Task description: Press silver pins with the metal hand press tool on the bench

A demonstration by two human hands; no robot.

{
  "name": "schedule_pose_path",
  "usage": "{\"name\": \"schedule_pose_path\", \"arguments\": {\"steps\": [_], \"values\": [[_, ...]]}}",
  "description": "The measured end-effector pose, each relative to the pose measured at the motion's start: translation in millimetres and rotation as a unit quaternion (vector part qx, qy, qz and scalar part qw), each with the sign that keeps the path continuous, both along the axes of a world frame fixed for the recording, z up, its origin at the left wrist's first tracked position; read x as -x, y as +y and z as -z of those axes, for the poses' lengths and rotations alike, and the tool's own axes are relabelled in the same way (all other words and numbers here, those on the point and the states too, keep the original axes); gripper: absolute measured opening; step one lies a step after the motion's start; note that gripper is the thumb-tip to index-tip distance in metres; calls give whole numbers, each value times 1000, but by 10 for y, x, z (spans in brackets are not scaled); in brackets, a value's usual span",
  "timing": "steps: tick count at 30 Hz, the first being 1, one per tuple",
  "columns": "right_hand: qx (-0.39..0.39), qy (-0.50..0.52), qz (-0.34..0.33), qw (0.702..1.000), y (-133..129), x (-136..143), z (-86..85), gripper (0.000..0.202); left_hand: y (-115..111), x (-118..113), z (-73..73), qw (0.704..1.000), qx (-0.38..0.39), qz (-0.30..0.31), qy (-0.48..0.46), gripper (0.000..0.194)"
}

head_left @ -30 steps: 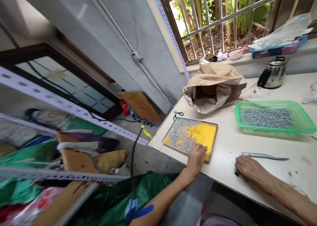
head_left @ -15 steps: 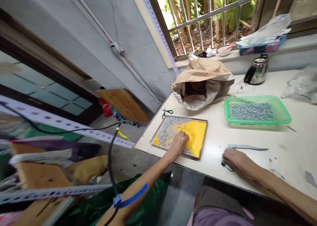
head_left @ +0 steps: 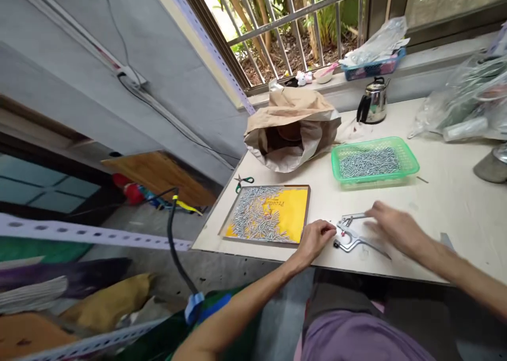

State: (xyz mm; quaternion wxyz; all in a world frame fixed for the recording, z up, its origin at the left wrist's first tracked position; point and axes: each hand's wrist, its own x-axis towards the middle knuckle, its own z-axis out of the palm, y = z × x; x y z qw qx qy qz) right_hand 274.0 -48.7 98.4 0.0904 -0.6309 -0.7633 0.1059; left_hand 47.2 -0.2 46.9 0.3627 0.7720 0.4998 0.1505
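Silver hand pliers (head_left: 348, 243) with a spring lie at the table's front, their handles spread wide. My right hand (head_left: 396, 229), partly blurred, has its fingers curled at the end of the upper handle. Beside the jaws, my left hand (head_left: 317, 240) is closed in a pinch; whatever its fingertips hold is too small to make out. Just left of that hand lies a shallow tray (head_left: 308, 205) with a yellow bottom, where many small metal pins (head_left: 257, 216) are spread, mostly over its left and middle.
Behind the pliers stands a green basket (head_left: 336, 179) of similar pins. Scissors (head_left: 243, 183) lie beyond the tray's left corner. Farther back are an open paper sack (head_left: 293, 123), a metal kettle (head_left: 374, 102) and plastic bags (head_left: 467, 102). A black cable (head_left: 172, 245) hangs at the left.
My left hand has left the tray and moved right to the pliers' jaws. The pliers have opened and turned, and my right hand has shifted to the upper handle. The camera view has swung right.
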Motion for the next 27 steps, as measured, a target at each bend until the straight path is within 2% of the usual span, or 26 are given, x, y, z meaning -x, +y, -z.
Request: {"name": "schedule_pose_path", "arguments": {"steps": [4, 8, 11, 13, 16, 18, 20, 23, 27], "values": [[62, -6, -7, 998, -391, 200, 340, 6, 48, -15, 173, 990, -84, 80, 83, 13], [78, -14, -12, 997, -452, 215, 410, 16, 23, 77, 245, 961, -142, 161, 176, 18], [83, -1, -19, 996, -432, 173, 432, 14, -7, 102, 237, 953, -151, 178, 191, 22], [75, 6, -22, 997, -427, 147, 457, 17, -6, 82, 207, 969, -119, 150, 157, 20], [62, -7, -32, 998, -428, 111, 475, 21, 6, 9, 145, 997, 33, 29, 66, 13], [72, -33, -38, 996, -424, 85, 465, 20, -7, -57, 116, 986, 159, -43, -2, 18], [90, -59, -41, 993, -415, 61, 450, 20, -48, -124, 109, 965, 248, -71, -56, 25], [101, -71, -50, 991, -399, 33, 434, 19, -137, -210, 127, 942, 311, -91, -83, 31], [106, -56, -59, 991, -396, 19, 420, 18, -225, -275, 141, 939, 308, -135, -78, 25]]}}
